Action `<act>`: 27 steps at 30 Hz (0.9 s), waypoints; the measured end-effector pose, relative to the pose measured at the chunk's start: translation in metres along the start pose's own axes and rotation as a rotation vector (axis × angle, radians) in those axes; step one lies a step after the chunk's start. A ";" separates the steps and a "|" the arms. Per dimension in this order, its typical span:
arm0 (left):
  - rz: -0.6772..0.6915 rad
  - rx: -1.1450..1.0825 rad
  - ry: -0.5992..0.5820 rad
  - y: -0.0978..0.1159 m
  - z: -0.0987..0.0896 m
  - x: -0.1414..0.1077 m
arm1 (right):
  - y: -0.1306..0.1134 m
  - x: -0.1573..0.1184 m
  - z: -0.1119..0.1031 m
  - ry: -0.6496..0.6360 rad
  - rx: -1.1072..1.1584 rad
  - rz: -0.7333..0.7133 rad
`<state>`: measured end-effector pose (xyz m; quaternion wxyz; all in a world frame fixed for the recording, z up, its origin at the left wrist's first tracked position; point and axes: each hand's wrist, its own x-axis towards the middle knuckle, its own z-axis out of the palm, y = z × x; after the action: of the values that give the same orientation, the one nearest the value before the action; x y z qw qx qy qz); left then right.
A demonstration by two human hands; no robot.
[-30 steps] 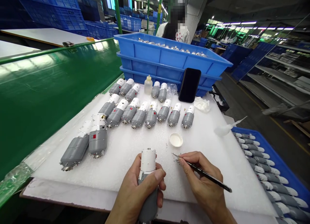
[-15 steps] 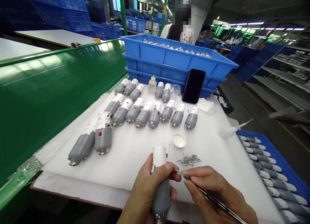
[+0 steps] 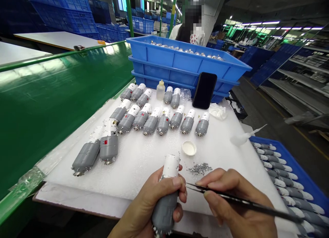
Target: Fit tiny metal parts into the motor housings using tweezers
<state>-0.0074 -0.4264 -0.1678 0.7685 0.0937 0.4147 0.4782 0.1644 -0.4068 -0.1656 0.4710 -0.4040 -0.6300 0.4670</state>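
Note:
My left hand (image 3: pixel 154 200) is wrapped round a grey and white model capsule (image 3: pixel 166 210), its white end pointing away from me. Black tweezers (image 3: pixel 246 203) are pinched in my right hand (image 3: pixel 236 197), and their tips are close to the fingers of my left hand at the capsule's side. Whether the tips hold a part is too small to tell. Just beyond lie a pile of small silvery parts (image 3: pixel 199 168) and a round white dish (image 3: pixel 189 148). More grey and white capsules (image 3: pixel 163 124) lie in rows on the white foam sheet (image 3: pixel 144 159).
Stacked blue bins (image 3: pixel 180 66) stand at the back, a phone (image 3: pixel 204 91) leaning on them beside a small bottle (image 3: pixel 160 90). A blue tray of capsules (image 3: pixel 262 140) is at the right, a green conveyor (image 3: pixel 64 94) at the left. A person (image 3: pixel 191 28) is behind the bins.
The capsule in my left hand has tilted, its lower end moving left. The tweezers have swung flatter, their back end rising to the right, and their tips now look spread apart.

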 end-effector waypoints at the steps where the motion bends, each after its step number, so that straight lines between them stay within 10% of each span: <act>1: -0.016 -0.005 -0.014 -0.001 -0.003 -0.001 | 0.001 0.004 -0.005 -0.068 0.080 0.070; 9: -0.162 -0.138 -0.326 -0.007 -0.023 0.000 | -0.003 0.013 -0.006 -0.278 0.463 0.448; 17: -0.201 -0.213 -0.351 -0.004 -0.019 0.000 | 0.003 0.015 -0.005 -0.326 0.571 0.504; 27: -0.091 -0.209 -0.116 -0.006 -0.011 -0.007 | -0.005 -0.006 0.015 0.098 0.103 0.072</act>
<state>-0.0131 -0.4381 -0.1744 0.8176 0.0219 0.3213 0.4773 0.1509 -0.4172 -0.1642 0.5045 -0.4241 -0.5662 0.4951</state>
